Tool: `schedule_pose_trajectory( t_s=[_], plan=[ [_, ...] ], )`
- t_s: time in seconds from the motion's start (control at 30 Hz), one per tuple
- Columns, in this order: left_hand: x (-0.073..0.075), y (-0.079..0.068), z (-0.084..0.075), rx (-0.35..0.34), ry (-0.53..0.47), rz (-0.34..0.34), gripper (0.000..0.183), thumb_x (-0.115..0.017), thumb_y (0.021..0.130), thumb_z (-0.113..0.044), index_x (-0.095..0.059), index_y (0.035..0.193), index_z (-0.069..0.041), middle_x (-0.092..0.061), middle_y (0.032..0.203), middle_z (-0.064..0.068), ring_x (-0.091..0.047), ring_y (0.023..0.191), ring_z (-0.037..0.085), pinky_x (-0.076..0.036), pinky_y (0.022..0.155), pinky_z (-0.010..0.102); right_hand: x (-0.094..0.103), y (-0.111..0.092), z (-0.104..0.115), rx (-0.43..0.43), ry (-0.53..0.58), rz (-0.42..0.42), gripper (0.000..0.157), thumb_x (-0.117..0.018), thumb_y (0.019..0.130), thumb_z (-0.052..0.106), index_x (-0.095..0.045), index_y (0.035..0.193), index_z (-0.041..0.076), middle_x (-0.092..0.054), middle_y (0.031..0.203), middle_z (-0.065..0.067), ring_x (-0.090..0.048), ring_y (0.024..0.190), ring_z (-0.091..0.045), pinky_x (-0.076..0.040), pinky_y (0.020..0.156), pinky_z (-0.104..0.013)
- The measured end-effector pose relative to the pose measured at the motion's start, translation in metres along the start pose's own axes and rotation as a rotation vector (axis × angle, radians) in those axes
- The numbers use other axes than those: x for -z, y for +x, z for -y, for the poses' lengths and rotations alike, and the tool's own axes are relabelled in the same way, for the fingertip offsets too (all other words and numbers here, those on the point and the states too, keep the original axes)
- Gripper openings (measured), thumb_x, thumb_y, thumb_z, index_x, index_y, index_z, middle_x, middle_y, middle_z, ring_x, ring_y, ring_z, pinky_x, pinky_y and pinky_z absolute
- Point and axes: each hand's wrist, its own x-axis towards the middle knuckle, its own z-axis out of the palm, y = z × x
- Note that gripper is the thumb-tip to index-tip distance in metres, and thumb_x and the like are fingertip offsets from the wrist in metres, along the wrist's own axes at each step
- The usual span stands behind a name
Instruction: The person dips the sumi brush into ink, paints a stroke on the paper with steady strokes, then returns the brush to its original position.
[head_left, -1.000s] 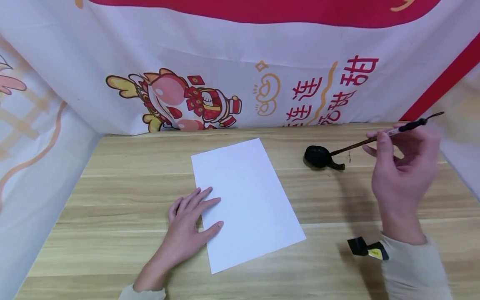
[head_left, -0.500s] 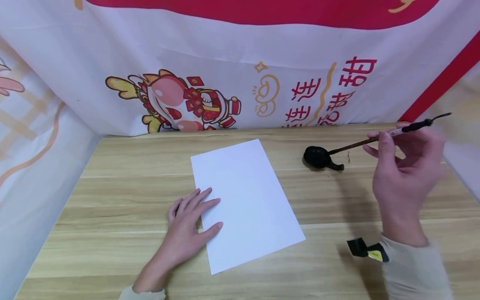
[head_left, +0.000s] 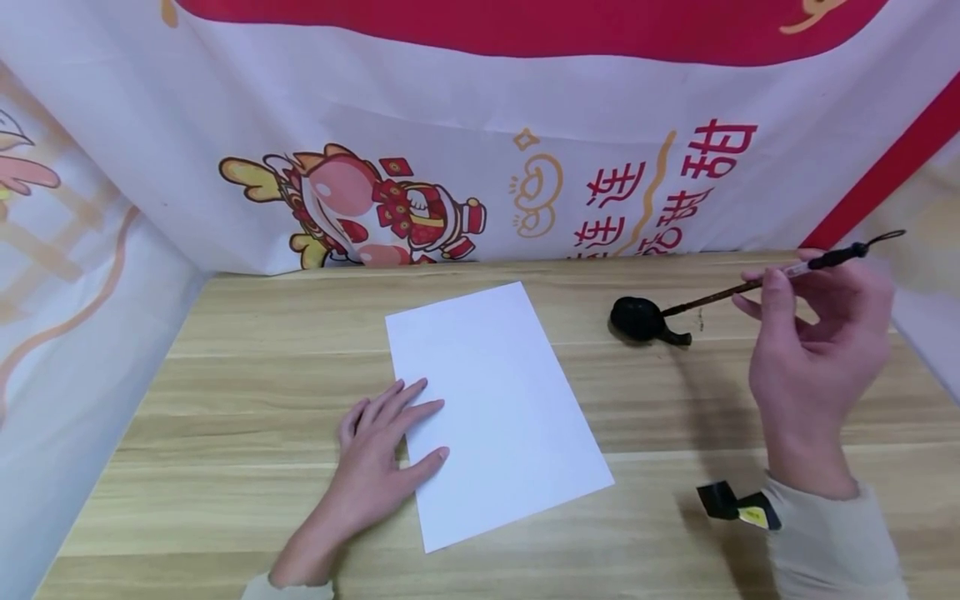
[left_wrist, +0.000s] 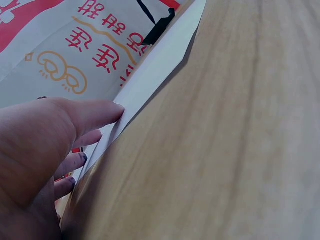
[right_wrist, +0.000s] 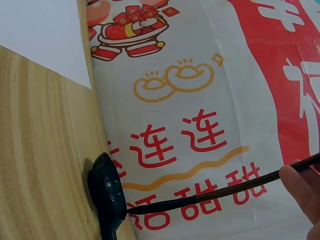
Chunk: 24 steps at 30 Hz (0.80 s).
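A blank white sheet of paper (head_left: pixel 498 408) lies slanted on the wooden table. My left hand (head_left: pixel 378 458) rests on its left edge with fingers spread, thumb and fingertips on the paper. On the right, my right hand (head_left: pixel 821 358) pinches a writing brush (head_left: pixel 716 295) by its handle, a dark cord loop at the top end. The brush slants down to the left, its dark tip at the rim of a small black ink dish (head_left: pixel 636 318) with a stubby handle. In the right wrist view the brush tip (right_wrist: pixel 142 207) meets the dish's edge (right_wrist: pixel 106 185).
Behind the table (head_left: pixel 247 433) hangs a white cloth (head_left: pixel 420 100) printed with red characters and a cartoon figure. A similar printed cloth (head_left: pixel 67 275) borders the left side. A black strap end with a yellow label (head_left: pixel 753 511) sticks out from the right sleeve.
The whole head view shifts slightly. My right hand moves a little to the right with the brush, whose tip stays by the dish. The left hand and the paper stay put.
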Motion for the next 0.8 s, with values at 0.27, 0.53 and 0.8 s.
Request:
schedule_pose_trajectory(
  t_s=[0.27, 0.53, 0.8],
  plan=[
    [0.0004, -0.0006, -0.0005, 0.002, -0.008, 0.001, 0.056, -0.082, 0.093, -0.033, -0.067, 0.145, -0.022, -0.048, 0.17, 0.004, -0.035, 0.16, 0.037, -0.008, 0.125, 0.07, -0.0069, -0.004, -0.0012, -0.003, 0.062, -0.015, 0.029, -0.069, 0.102, 0.002, -0.06, 0.129, -0.007, -0.072, 0.113, 0.001, -0.078, 0.1, -0.018, -0.063, 0.082, -0.017],
    [0.0003, -0.001, 0.0002, 0.004, -0.008, 0.002, 0.056, -0.082, 0.093, -0.033, -0.067, 0.146, -0.023, -0.047, 0.17, 0.002, -0.034, 0.161, 0.036, -0.008, 0.125, 0.07, -0.0045, -0.0023, -0.0026, -0.018, -0.031, -0.047, 0.029, -0.067, 0.105, 0.01, -0.061, 0.132, 0.001, -0.068, 0.117, 0.009, -0.076, 0.103, -0.013, -0.06, 0.082, -0.013],
    [0.0003, -0.0007, -0.0006, 0.011, -0.005, 0.007, 0.057, -0.082, 0.093, -0.033, -0.066, 0.146, -0.024, -0.047, 0.17, 0.001, -0.033, 0.162, 0.035, -0.008, 0.126, 0.069, -0.0061, -0.0013, 0.0012, -0.034, 0.053, -0.108, 0.028, -0.068, 0.103, 0.007, -0.06, 0.129, 0.0, -0.072, 0.11, -0.001, -0.078, 0.099, -0.018, -0.062, 0.08, -0.015]
  ],
)
